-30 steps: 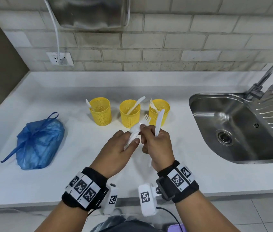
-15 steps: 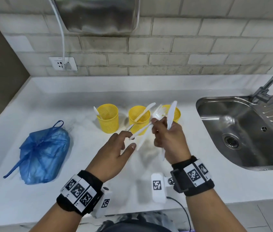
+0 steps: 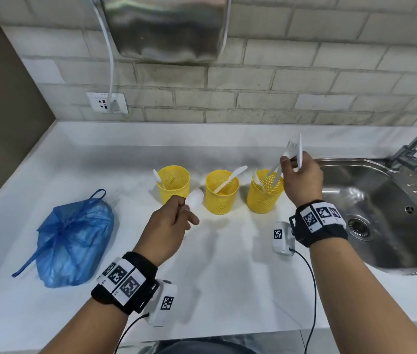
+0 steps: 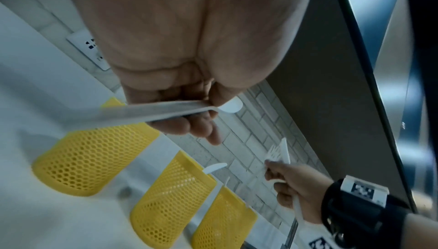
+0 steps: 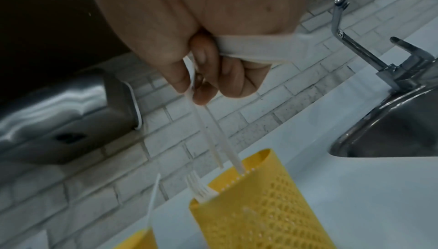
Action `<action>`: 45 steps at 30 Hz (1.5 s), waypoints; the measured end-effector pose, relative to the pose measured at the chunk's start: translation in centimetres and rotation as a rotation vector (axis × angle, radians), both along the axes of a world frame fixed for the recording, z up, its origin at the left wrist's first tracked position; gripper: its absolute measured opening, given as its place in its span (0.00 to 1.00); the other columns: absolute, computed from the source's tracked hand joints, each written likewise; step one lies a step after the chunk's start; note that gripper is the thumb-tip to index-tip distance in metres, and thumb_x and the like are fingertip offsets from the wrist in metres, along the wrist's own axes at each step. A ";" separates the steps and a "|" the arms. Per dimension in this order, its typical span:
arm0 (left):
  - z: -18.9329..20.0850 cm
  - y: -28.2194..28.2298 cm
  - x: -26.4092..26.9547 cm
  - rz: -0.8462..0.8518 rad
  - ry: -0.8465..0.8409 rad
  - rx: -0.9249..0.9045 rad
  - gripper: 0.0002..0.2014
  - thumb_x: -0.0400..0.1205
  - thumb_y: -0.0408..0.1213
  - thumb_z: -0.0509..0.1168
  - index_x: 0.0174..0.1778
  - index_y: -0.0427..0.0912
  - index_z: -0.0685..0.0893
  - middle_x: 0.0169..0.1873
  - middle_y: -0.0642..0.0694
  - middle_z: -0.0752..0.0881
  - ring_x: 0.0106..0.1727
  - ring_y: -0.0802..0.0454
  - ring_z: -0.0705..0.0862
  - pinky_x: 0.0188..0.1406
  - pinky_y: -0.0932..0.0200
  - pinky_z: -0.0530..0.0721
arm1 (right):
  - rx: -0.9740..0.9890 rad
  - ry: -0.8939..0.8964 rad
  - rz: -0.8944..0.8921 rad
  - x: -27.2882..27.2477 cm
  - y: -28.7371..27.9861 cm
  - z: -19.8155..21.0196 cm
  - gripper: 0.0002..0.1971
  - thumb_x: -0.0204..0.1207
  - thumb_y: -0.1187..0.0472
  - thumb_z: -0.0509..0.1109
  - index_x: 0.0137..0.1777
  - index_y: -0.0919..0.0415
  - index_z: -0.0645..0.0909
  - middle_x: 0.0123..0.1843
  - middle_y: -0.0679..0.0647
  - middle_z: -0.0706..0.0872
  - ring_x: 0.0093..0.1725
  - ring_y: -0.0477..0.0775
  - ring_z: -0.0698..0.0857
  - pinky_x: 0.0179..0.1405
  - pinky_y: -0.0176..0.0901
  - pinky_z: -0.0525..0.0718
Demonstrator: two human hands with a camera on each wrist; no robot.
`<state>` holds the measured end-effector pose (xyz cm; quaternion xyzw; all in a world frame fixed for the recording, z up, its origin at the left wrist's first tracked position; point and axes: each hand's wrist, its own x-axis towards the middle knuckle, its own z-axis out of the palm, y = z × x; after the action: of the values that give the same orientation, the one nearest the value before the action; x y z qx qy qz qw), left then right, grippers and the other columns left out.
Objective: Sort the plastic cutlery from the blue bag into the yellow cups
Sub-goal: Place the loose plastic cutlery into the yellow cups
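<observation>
**Spoon in the left hand, forks and a knife in the right**

Nearest, the left hand [image 3: 169, 223] curls its fingers round the handle of a white plastic spoon [image 3: 195, 199], bowl up, just in front of the left yellow cup [image 3: 174, 183]. The blue bag [image 3: 73, 238] lies knotted on the white counter [image 3: 227, 272], well to the left of the hand.

Further back, the right hand [image 3: 303, 178] grips two white forks [image 3: 289, 152] and a white knife [image 3: 300, 150] together, tines and blade up; the fork handles reach down to the rim of the right yellow cup [image 3: 263, 198], which already holds a fork. The middle yellow cup [image 3: 221, 194] holds a knife, the left one a spoon. The three cups stand in a row, with the steel sink [image 3: 381, 205] to the right.
</observation>
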<state>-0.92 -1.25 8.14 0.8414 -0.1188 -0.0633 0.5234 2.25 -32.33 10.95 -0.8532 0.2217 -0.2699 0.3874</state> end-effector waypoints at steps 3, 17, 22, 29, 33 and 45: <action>0.5 0.0 1.0 0.101 0.070 -0.145 0.04 0.89 0.33 0.63 0.48 0.44 0.81 0.41 0.50 0.94 0.44 0.50 0.92 0.54 0.50 0.89 | -0.020 0.084 0.004 1.2 -0.1 -1.5 0.13 0.86 0.54 0.67 0.51 0.65 0.82 0.43 0.54 0.85 0.45 0.61 0.82 0.44 0.44 0.73; 4.1 1.6 6.0 0.275 -0.257 0.009 0.03 0.84 0.41 0.70 0.51 0.51 0.83 0.39 0.53 0.89 0.38 0.53 0.89 0.44 0.55 0.86 | 0.374 -0.056 -0.011 0.0 2.2 -2.3 0.12 0.80 0.53 0.61 0.53 0.61 0.80 0.38 0.51 0.82 0.40 0.59 0.80 0.44 0.49 0.77; 5.3 1.7 7.5 0.272 -0.331 0.055 0.02 0.85 0.39 0.67 0.52 0.49 0.83 0.37 0.50 0.90 0.40 0.52 0.91 0.49 0.52 0.88 | 0.681 -0.175 0.176 1.1 5.7 -1.1 0.15 0.75 0.55 0.54 0.39 0.61 0.80 0.31 0.53 0.76 0.27 0.51 0.71 0.28 0.41 0.70; 6.1 1.6 10.4 0.258 -0.428 0.255 0.06 0.85 0.40 0.66 0.56 0.45 0.82 0.39 0.52 0.87 0.42 0.48 0.86 0.49 0.49 0.86 | 0.663 -0.323 0.378 4.0 9.6 1.4 0.09 0.88 0.62 0.54 0.46 0.55 0.72 0.35 0.52 0.78 0.33 0.52 0.75 0.36 0.46 0.77; 5.7 1.5 11.4 0.291 -0.438 0.410 0.07 0.85 0.43 0.65 0.56 0.46 0.82 0.44 0.48 0.90 0.47 0.40 0.86 0.46 0.46 0.85 | 0.641 -0.347 0.493 6.1 10.4 0.4 0.11 0.92 0.69 0.53 0.51 0.58 0.75 0.41 0.57 0.83 0.42 0.55 0.82 0.47 0.41 0.83; 2.2 0.4 12.9 0.275 -0.308 0.761 0.15 0.87 0.49 0.58 0.56 0.46 0.86 0.39 0.42 0.89 0.39 0.36 0.83 0.39 0.53 0.80 | 0.711 -0.051 0.417 7.2 11.5 -4.9 0.10 0.88 0.70 0.61 0.53 0.59 0.83 0.47 0.56 0.93 0.47 0.56 0.91 0.66 0.62 0.87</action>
<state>12.01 -0.84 10.37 0.9821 -0.0504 0.0938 0.1554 9.46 -20.86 6.03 -0.6860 0.1140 -0.1133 0.7097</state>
